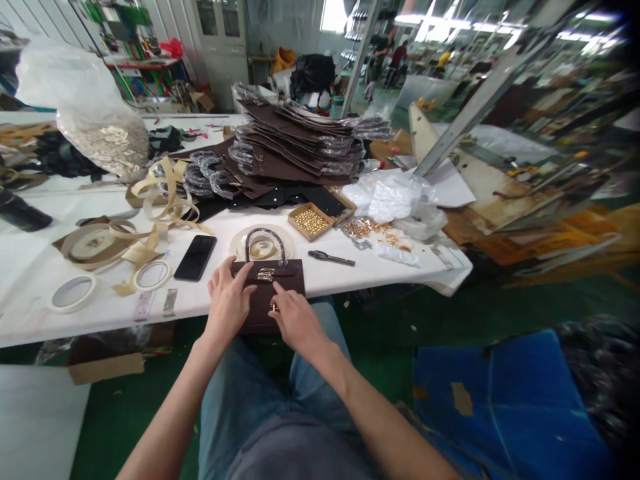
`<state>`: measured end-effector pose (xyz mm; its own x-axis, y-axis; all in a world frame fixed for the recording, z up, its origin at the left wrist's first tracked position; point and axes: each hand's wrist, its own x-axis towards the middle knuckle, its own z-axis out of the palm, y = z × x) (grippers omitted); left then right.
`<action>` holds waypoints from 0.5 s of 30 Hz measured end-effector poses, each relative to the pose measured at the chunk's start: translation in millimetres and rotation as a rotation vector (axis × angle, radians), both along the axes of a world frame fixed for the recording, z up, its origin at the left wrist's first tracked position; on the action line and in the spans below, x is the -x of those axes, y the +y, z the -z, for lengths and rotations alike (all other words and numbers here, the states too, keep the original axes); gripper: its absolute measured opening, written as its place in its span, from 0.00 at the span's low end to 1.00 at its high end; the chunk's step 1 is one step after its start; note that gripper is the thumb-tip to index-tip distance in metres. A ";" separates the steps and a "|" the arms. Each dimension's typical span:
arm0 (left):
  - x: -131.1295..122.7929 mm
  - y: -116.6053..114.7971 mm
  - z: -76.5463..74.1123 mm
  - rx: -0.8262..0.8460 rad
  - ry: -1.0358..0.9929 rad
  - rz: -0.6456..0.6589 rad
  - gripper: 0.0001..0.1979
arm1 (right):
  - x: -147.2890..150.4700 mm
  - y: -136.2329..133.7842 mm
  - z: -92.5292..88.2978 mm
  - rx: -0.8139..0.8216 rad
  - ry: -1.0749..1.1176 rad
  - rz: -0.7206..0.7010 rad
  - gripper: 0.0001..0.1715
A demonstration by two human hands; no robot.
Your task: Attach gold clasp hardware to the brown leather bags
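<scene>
The dark brown bag lies under and between both hands' fingers, its gold clasp just beyond the right index fingertip, the left hand angled inward with fingers spread apart on it, the right hand pointing forward, its grip on the small gold fitting impossible to tell.

two hands on one brown bag, one phone, one pen-like tool, one dark cylinder

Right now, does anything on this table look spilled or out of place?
Possibly: loose gold-coloured pieces lie scattered right of the small box, whose gold bits sit contained. They look spilled, though perhaps set out deliberately.
</scene>
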<state>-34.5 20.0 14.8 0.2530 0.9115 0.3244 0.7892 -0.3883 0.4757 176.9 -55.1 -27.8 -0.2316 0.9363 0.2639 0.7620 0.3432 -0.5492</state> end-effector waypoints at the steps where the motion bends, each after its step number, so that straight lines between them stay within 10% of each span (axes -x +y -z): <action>1: 2.6 6.7 1.8 0.013 0.061 0.015 0.23 | 6.0 4.2 3.0 -0.009 -0.050 0.006 0.06; 8: 11.3 29.5 32.8 0.033 -0.021 -0.062 0.05 | 22.7 16.1 15.6 -0.116 0.006 0.129 0.04; 15: 32.5 56.6 50.7 0.132 -0.507 -0.185 0.14 | 13.9 35.0 17.6 -0.175 0.478 0.263 0.09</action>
